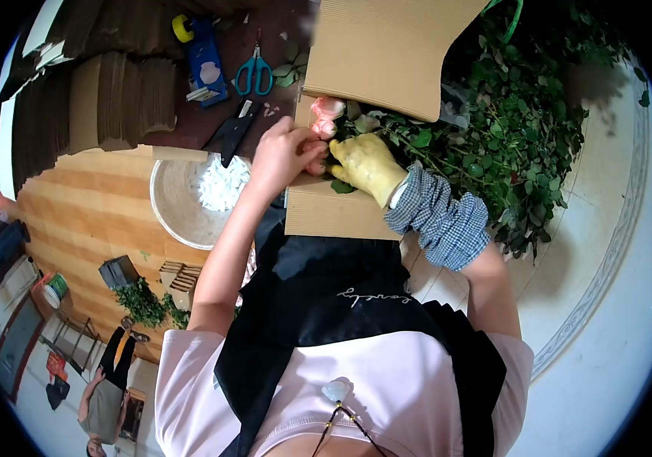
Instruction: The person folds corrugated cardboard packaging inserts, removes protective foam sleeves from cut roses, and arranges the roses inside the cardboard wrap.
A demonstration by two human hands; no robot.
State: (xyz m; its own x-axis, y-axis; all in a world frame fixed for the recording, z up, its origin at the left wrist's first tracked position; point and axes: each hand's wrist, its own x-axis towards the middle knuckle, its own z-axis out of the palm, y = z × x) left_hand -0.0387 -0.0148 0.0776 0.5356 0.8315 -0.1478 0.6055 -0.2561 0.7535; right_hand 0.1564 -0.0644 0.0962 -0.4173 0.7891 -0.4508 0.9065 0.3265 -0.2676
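Pink roses (323, 128) beyond black "lovely" apron (326, 266)

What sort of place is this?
Probably a flower-packing workroom: pink flowers between pieces of corrugated cardboard, a heap of leafy stems, and teal-handled scissors nearby.

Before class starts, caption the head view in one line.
Bare left hand and yellow-gloved right hand at pink roses on corrugated cardboard.
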